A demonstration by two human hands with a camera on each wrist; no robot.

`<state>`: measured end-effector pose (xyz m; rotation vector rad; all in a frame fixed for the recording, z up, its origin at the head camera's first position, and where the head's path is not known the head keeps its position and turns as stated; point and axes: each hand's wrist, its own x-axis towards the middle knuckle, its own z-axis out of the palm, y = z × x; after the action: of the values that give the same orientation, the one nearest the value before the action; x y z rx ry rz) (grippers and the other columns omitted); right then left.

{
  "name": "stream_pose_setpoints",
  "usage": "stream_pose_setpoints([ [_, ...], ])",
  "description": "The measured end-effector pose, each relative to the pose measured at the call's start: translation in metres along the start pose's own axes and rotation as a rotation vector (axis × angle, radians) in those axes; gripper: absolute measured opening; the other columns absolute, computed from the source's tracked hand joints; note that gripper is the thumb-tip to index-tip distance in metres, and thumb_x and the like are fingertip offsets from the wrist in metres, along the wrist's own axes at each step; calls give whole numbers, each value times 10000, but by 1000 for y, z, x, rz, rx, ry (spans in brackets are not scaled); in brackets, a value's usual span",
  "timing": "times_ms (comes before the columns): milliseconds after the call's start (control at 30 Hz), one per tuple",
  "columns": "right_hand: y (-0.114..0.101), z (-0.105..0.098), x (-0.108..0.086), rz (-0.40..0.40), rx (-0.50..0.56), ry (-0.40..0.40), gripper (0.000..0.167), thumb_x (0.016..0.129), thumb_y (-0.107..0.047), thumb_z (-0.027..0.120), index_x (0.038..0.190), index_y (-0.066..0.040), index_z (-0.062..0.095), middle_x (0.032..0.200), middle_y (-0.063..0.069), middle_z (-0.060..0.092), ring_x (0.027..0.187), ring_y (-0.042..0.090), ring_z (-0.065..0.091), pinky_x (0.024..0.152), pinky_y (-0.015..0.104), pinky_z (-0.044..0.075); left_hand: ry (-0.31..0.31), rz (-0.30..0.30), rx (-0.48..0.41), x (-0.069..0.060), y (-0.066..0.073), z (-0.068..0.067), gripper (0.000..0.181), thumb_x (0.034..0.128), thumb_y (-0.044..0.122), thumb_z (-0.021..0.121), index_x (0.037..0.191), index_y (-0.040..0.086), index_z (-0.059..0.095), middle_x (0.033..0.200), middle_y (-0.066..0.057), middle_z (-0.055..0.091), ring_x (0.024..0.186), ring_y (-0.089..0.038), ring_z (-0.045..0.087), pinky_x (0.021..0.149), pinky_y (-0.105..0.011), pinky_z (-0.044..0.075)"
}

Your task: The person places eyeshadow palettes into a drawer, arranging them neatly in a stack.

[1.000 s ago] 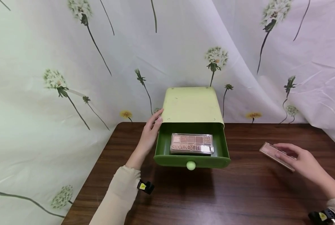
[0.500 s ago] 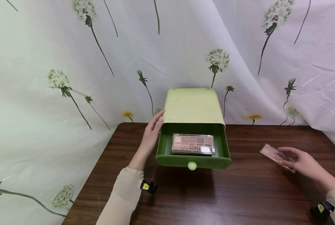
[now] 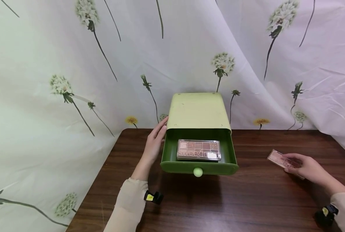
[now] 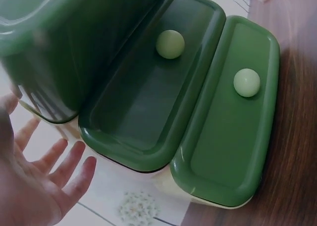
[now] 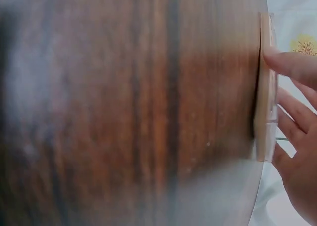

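Note:
In the head view, my left hand has its fingertips at the left side of a pale green drawer cabinet. Its fingers look spread and relaxed in the left wrist view. The cabinet's top drawer is pulled out, and inside lies an eyeshadow palette with a clear lid. On the right, my right hand holds a second eyeshadow palette by its edges, low at the table. The right wrist view shows the thumb on one long edge and fingers behind the palette.
Two lower green drawers, a middle one and a bottom one, are closed, each with a round knob. Everything stands on a dark wooden table. A white cloth with dandelion prints hangs behind.
The second palette has gone from tilted to lying flatter at the table, with the right hand still on it. The left hand stays by the cabinet. The head view has shifted slightly.

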<state>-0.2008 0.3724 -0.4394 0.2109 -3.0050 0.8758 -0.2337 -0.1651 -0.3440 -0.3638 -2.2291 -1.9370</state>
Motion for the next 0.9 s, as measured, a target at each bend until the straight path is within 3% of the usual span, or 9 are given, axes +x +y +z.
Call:
stream_pose_setpoints([
  [200,-10,-4,-8,24,43,65,516,875,-317,776,1283,-33,637,1243,283,598,934,82,539,658,168,401,16,2,-3,-5,1,1,422,1059,315,482,1469,219,511,1448,-35,508,1230,-218,534,883,-383,487],
  [267,-15,-6,-11,10,91,97,495,885,-294,769,1288,-42,631,1184,245,619,847,32,515,617,194,411,23,3,-13,-7,0,1,416,1057,305,492,1461,213,520,1441,-34,516,1224,-213,541,887,-379,490],
  [367,-25,-11,-14,-50,136,161,439,882,-248,775,1266,-77,649,1171,-5,635,867,-28,512,650,164,410,33,3,-29,-8,-3,0,412,1054,301,501,1455,210,529,1442,-23,516,1232,-203,537,897,-388,489],
  [467,-36,-15,-16,-129,150,233,400,860,-194,794,1232,-113,672,1171,-275,554,952,-118,484,740,86,370,40,9,-42,-7,-6,-1,413,1051,310,507,1451,212,533,1442,-14,517,1238,-189,531,914,-425,482],
  [533,-45,-18,-19,-179,156,264,404,844,-155,805,1227,-120,677,1196,-365,501,1019,-165,453,791,39,322,41,12,-49,-7,-6,-2,415,1049,318,510,1449,212,536,1438,-10,521,1242,-183,528,926,-453,474],
  [733,-78,-25,-29,-267,221,279,465,813,-44,812,1252,-96,667,1293,-282,530,1118,-172,461,877,19,330,32,10,-65,-8,-7,-4,416,1043,325,523,1439,201,549,1426,15,534,1241,-155,526,944,-485,464],
  [900,-108,-33,-38,-309,239,270,459,817,-14,801,1244,-126,677,1320,-147,585,1149,-106,508,905,47,359,23,7,-83,-9,-7,-6,406,1039,300,536,1421,167,568,1402,0,558,1193,-157,560,913,-412,500],
])
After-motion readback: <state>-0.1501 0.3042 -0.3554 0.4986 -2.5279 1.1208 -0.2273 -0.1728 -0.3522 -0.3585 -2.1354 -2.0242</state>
